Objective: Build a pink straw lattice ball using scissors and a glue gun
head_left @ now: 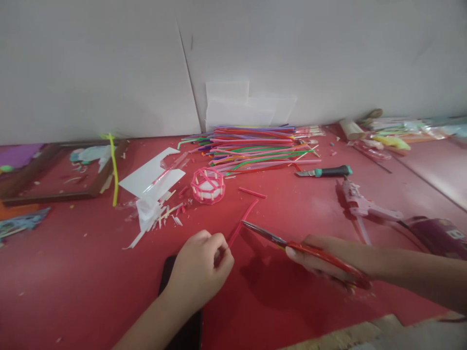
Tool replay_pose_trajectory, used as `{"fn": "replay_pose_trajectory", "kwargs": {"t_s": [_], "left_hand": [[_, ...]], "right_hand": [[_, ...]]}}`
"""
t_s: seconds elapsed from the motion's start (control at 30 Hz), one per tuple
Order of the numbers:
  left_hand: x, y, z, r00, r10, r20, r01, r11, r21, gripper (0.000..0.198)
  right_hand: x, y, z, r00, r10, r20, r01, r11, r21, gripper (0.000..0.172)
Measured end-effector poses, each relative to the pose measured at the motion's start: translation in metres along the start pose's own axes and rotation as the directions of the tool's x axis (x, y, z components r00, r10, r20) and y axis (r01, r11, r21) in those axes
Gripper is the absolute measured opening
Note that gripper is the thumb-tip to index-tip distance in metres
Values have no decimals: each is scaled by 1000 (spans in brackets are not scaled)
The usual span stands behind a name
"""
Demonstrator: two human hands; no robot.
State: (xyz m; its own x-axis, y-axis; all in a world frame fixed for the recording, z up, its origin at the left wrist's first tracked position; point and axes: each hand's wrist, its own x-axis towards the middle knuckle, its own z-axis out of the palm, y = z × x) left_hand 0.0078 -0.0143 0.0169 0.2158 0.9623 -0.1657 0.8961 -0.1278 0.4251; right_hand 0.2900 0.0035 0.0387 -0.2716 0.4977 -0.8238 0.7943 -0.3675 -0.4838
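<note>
Between the fingertips of my left hand [204, 262] is the lower end of a pinkish-red pipe cleaner [245, 215], its bent tip pointing away from me. My right hand [324, 257] grips red-handled scissors [268, 234], whose blades reach left to the pipe cleaner at about its middle. Whether the blades have closed on it, I cannot tell. Just beyond lies a short cut piece of pipe cleaner [252, 192]. A small round frame of pink pipe cleaner and pale sticks [207, 185] sits on the red table to the left of that piece.
Bundled coloured pipe cleaners [255, 148] lie at the back by white sheets [237, 109]. A utility knife [324, 171] and a pink glue gun [359, 201] are on the right. Left are paper scraps [148, 211] and a wooden frame [51, 197]; a dark phone-like slab [189, 323] is under my left arm.
</note>
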Motion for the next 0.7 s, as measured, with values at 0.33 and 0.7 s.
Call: {"fn": "replay_pose_trajectory", "kwargs": {"t_s": [0.33,0.7], "left_hand": [[1,0,1,1000,6,15,-6,1000,19,18],[0,-1,1,1000,20,0,-20,1000,-10,18]], "right_hand": [[-15,-28,-6,999,21,-40,-29,977,-211,73],[-1,-15,-6,994,-90,-59,67,948,-312,68]]}}
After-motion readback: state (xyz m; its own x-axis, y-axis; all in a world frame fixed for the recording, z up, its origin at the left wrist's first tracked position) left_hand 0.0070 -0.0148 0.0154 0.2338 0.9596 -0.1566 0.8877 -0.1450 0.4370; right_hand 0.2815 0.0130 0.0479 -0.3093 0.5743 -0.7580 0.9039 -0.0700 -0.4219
